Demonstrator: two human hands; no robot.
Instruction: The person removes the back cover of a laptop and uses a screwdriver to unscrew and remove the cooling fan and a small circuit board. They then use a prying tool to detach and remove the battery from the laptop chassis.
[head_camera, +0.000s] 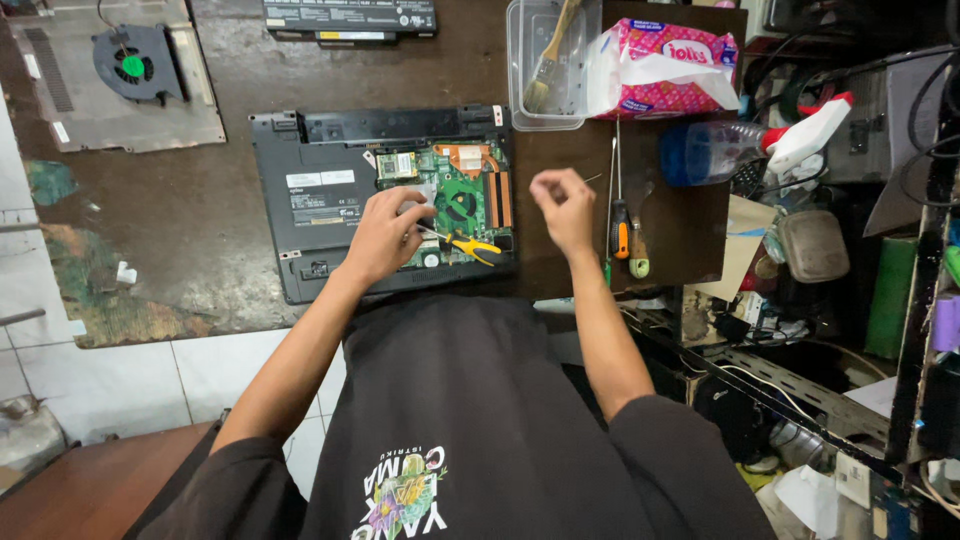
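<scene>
An opened black laptop lies bottom-up on the dark worktable, its green circuit board exposed on the right side. My left hand rests on the board, fingers closed on the metal end of a small yellow-handled tool that points right. My right hand hovers just right of the laptop, thumb and fingertips pinched together; I cannot make out anything tiny between them.
Screwdrivers lie beside my right hand. Behind are a clear tub with a brush, a pink tissue pack and a spray bottle. A removed panel with a fan and a battery lie at the back. Cluttered shelves stand at right.
</scene>
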